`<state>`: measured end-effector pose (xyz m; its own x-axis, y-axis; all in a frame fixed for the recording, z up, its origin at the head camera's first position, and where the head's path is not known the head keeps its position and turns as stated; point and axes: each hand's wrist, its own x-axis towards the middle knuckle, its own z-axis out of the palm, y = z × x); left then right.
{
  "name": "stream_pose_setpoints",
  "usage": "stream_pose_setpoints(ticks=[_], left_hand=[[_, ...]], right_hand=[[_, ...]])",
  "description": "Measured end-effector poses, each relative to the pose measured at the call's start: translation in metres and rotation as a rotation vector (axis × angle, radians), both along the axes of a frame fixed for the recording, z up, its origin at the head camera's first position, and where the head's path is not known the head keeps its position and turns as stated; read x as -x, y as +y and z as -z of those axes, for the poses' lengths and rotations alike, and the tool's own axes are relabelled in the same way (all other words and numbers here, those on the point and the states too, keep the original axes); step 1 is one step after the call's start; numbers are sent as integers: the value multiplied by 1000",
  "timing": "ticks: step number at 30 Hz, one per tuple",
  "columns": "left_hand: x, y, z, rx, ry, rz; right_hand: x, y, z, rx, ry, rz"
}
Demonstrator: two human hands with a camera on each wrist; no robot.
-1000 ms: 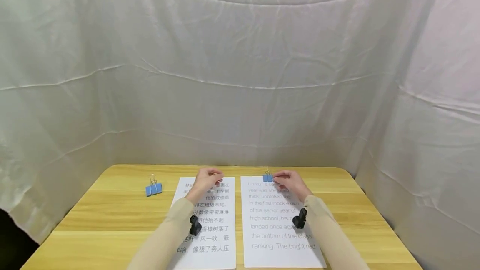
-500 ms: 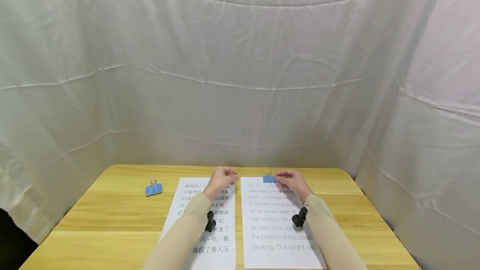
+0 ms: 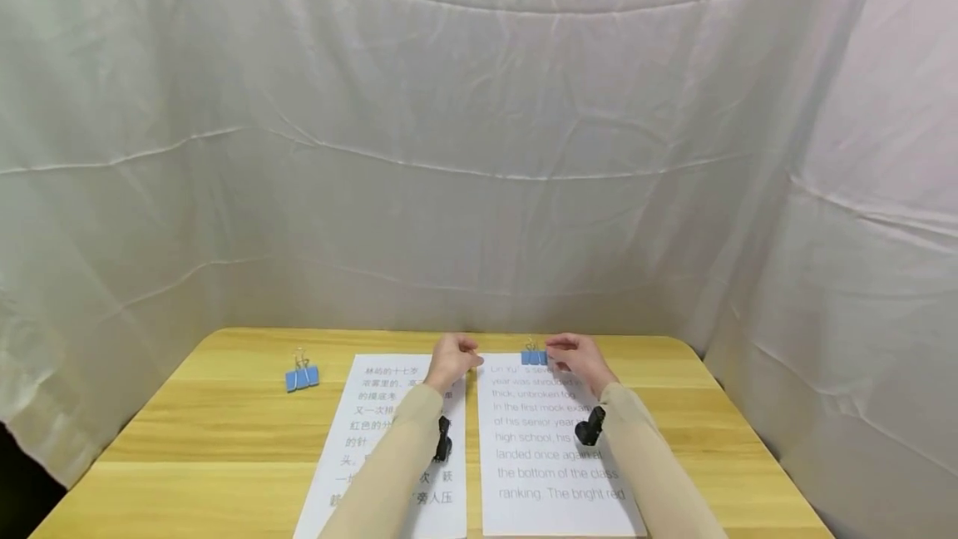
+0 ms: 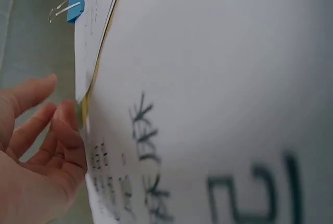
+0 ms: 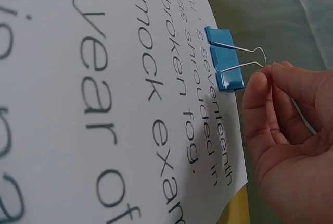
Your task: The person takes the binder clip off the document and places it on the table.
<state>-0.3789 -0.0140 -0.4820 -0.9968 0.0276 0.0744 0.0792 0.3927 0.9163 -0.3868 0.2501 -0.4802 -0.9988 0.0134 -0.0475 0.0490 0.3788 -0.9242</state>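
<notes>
My right hand (image 3: 580, 360) is beside a blue binder clip (image 3: 534, 358) on the top edge of the English-printed paper stack (image 3: 554, 464). The right wrist view shows its thumb and fingertips drawn together close to the clip's wire handle; in the left wrist view a gap shows between them. My left hand (image 3: 452, 360), fingers loosely bent, is at the top-left corner of that same stack, over the strip between the two stacks. Nothing shows in its fingers (image 4: 67, 130). Beneath the left forearm lies the Chinese-printed paper stack (image 3: 359, 439), partly hidden.
A second blue binder clip (image 3: 302, 378) stands apart on the wooden table (image 3: 202, 439), left of the papers, wire handles up. A pale curtain (image 3: 479, 148) hangs behind the table and along both sides. Each sleeve carries a black wrist camera.
My left hand has moved right, from over the Chinese-printed stack to the corner of the English-printed one. The right hand has shifted slightly off the binder clip, uncovering more of it.
</notes>
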Motion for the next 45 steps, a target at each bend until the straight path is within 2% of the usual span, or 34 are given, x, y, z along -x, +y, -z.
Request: stream_pose_setpoints(ticks=[3,8,12,17,21,25,32,40,45], left_hand=[[2,1,2,-14,-16,-12],[2,2,6,50,-42,-14],[0,2,1,120,-69,2],[2,3,-7,223,-59,28],[3,5,-8,259,-72,14],[4,7,-8,233,-99,-17],[6,11,-7,181,-79,-42],[9,12,-4,161,-47,-32],[10,13,-1,114,-52,-34]], right_hand=[[2,-2,-1,-7,1,-1],[6,-1,3,17,-3,11],[8,-1,3,16,5,8],[9,-4,-1,1,11,14],[10,-6,0,13,-11,17],[8,-9,3,42,-44,12],[8,-13,6,85,-51,18],[11,-12,1,92,-42,-16],[15,-11,-1,79,-43,-26]])
